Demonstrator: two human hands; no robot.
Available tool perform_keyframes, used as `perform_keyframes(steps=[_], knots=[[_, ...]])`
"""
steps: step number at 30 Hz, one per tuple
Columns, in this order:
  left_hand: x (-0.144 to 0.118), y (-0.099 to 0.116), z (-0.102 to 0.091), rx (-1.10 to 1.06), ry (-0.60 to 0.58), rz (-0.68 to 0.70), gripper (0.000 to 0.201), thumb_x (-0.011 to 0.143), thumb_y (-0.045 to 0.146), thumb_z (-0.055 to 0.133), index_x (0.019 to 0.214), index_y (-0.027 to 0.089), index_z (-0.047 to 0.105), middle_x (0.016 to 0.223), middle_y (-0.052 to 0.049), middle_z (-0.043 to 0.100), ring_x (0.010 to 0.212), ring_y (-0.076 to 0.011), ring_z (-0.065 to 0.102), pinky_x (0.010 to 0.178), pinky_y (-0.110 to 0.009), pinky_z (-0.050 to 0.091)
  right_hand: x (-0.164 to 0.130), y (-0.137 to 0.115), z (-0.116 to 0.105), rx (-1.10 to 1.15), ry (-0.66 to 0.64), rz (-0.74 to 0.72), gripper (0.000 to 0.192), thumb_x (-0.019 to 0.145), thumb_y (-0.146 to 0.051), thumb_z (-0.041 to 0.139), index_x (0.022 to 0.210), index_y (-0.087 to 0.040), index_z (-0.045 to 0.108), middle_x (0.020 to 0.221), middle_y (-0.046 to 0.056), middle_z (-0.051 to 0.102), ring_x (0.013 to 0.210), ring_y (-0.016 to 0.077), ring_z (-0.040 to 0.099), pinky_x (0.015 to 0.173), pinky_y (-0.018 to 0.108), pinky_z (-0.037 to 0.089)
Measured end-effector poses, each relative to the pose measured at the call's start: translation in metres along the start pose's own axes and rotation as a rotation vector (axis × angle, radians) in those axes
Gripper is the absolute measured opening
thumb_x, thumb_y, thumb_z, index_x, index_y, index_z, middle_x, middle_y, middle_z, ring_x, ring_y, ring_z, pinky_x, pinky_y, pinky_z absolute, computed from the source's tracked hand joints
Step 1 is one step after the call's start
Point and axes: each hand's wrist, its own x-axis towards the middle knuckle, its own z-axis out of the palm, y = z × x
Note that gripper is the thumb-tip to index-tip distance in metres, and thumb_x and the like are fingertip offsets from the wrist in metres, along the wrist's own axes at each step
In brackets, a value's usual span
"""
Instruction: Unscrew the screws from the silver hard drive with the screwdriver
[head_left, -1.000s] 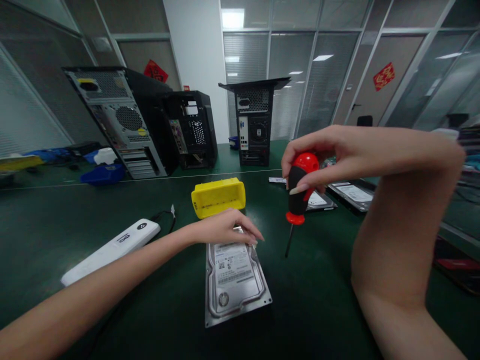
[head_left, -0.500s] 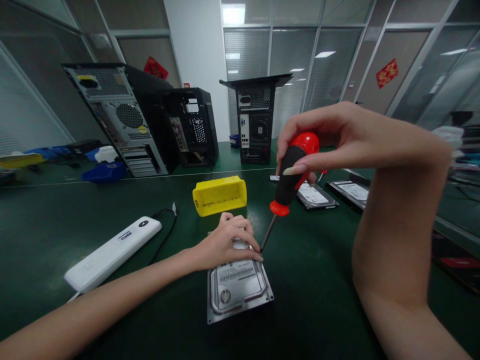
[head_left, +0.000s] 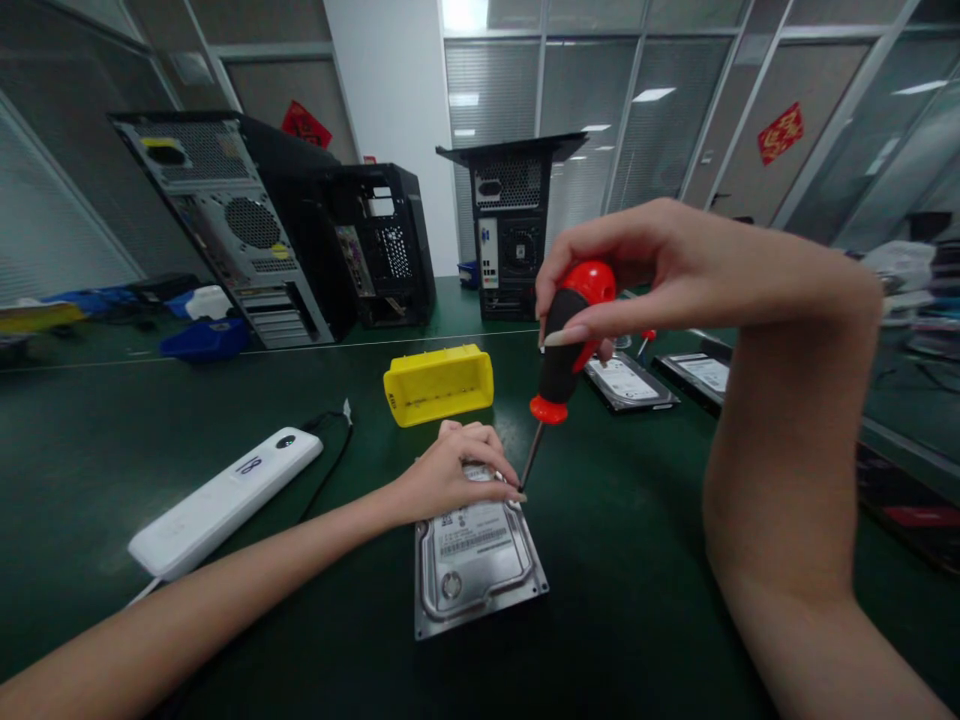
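Note:
A silver hard drive (head_left: 480,570) with a printed label lies on the green table in front of me. My left hand (head_left: 461,475) rests over its far part and grips it, thumb and index finger brought together at the right edge. In my right hand (head_left: 637,275) is a screwdriver (head_left: 564,345) with a red and black handle, wrapped by the fingers from above. Its shaft slants down to the drive's right edge, the tip right beside my left fingertips. Whatever lies under the tip is too small to make out.
Beyond the drive sits a yellow bin (head_left: 439,385). A white power strip (head_left: 225,500) with a dark cable lies left. Two more drives, one nearer (head_left: 630,382) and one farther right (head_left: 694,372), lie past my right hand. Computer cases (head_left: 514,235) stand at the back.
The screwdriver handle and my right hand have shifted slightly left, so the shaft stands a little steeper. My left hand keeps its place on the hard drive.

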Motion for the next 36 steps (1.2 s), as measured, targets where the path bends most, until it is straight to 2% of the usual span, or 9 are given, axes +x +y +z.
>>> perform_keyframes(steps=[6,13,18,23,31,36], knots=[[0.0,-0.003,0.0,-0.008,-0.003,-0.001,0.015,0.078,0.038,0.079,0.085,0.025,0.079,0.084,0.0,0.065,0.09,-0.0186,0.057,0.085,-0.034,0.03,-0.002,-0.002,0.0,0.001,0.007,-0.022,0.023,0.085,-0.043,0.062,0.1,-0.026,0.062,0.099,-0.001,0.068,0.084,0.0117,0.066,0.067,0.02,0.055],[-0.001,-0.003,0.002,-0.052,0.013,0.022,0.018,0.079,0.04,0.077,0.085,0.023,0.079,0.076,0.0,0.062,0.079,-0.0159,0.056,0.079,-0.031,0.035,-0.002,-0.004,0.0,0.015,0.029,0.021,0.024,0.083,-0.044,0.063,0.099,-0.026,0.063,0.096,0.001,0.068,0.081,0.0138,0.067,0.065,0.021,0.056],[-0.002,-0.001,0.002,-0.11,0.011,0.018,0.015,0.079,0.036,0.078,0.084,0.022,0.078,0.08,-0.001,0.065,0.081,-0.0161,0.059,0.075,-0.028,0.039,-0.001,-0.005,0.001,0.002,0.049,0.018,0.028,0.082,-0.048,0.063,0.101,-0.028,0.063,0.099,-0.002,0.068,0.08,0.0122,0.066,0.066,0.021,0.055],[-0.003,0.002,0.0,-0.197,-0.015,0.077,0.014,0.085,0.031,0.072,0.086,0.017,0.076,0.085,-0.003,0.069,0.08,-0.0149,0.063,0.073,-0.026,0.044,0.0,-0.008,0.002,-0.006,0.073,0.027,0.03,0.082,-0.05,0.063,0.102,-0.028,0.063,0.099,0.0,0.068,0.075,0.0123,0.065,0.061,0.022,0.054],[-0.006,0.009,-0.002,0.026,-0.043,0.047,0.014,0.081,0.035,0.077,0.082,0.022,0.076,0.088,0.001,0.063,0.092,-0.0178,0.057,0.083,-0.031,0.032,0.005,-0.012,0.005,0.004,0.013,0.039,0.031,0.083,-0.046,0.063,0.104,-0.024,0.062,0.099,0.002,0.068,0.073,0.0123,0.064,0.06,0.023,0.051],[-0.004,0.008,-0.001,0.036,-0.074,0.028,0.015,0.081,0.038,0.075,0.084,0.024,0.078,0.089,0.0,0.059,0.092,-0.0181,0.053,0.08,-0.029,0.033,0.01,-0.009,0.007,0.003,-0.017,-0.006,0.034,0.083,-0.045,0.064,0.105,-0.018,0.063,0.102,0.004,0.066,0.086,0.0167,0.065,0.069,0.026,0.052]])
